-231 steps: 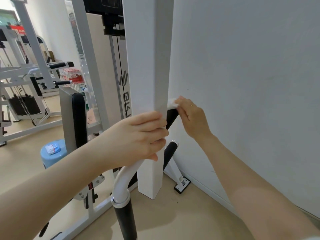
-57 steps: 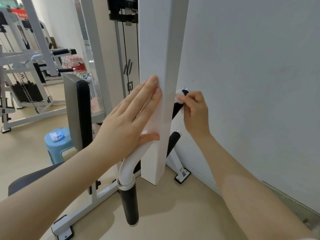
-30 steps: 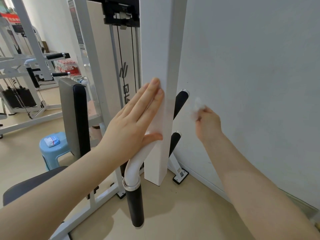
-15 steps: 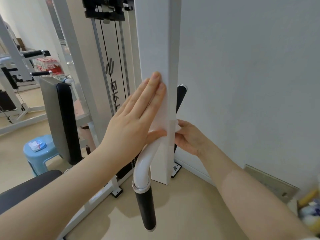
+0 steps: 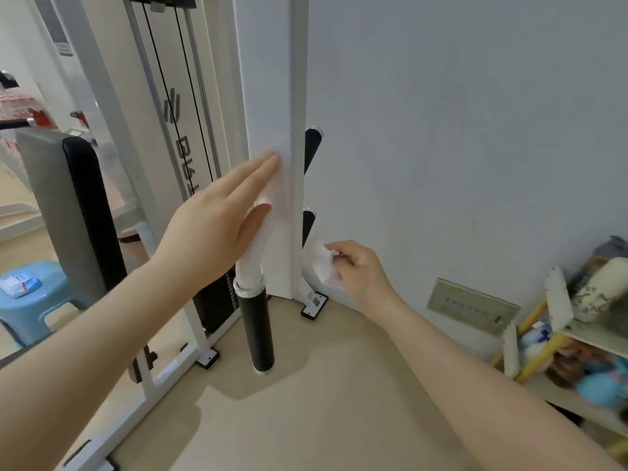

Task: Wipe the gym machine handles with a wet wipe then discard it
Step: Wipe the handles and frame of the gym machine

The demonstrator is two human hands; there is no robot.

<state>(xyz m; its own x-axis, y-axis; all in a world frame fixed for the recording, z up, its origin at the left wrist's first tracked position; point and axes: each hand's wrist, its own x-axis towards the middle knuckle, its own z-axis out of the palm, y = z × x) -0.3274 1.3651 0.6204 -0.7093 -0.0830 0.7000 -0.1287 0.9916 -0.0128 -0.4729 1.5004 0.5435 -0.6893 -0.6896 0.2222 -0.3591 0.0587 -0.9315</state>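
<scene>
The left hand (image 5: 217,219) lies flat against the white post (image 5: 272,96), its fingers (image 5: 258,171) straight and together, thumb resting by the curved white bar (image 5: 256,243) that runs down to the near grip (image 5: 260,334). It holds nothing; it looks to be steadying the person.

The right hand (image 5: 356,266) is low behind the post, fingers curled and pinching the wipe (image 5: 319,263), which is bunched into a loose white wad. The wipe sits just beside the lower grip (image 5: 308,226); whether it touches the rubber I cannot tell, as the post edge hides the join. The upper grip (image 5: 312,147) stands above it, close to the wall (image 5: 475,130).

My guess is that the lower grip is the one in hand, with the near grip possibly not yet done.

What could go wrong: the space between post and wall looks tight, so the hand may only rub the side facing out and miss the back of the grip. A wad that loose can snag on the grip's end cap and slip from the pinch to the floor (image 5: 323,402), picking up dirt. The wipe may also brush the wall and leave a damp mark. No bin is plainly visible; the cluttered shelf (image 5: 584,334) at the right is not one, so discarding will mean carrying the wipe elsewhere.
</scene>
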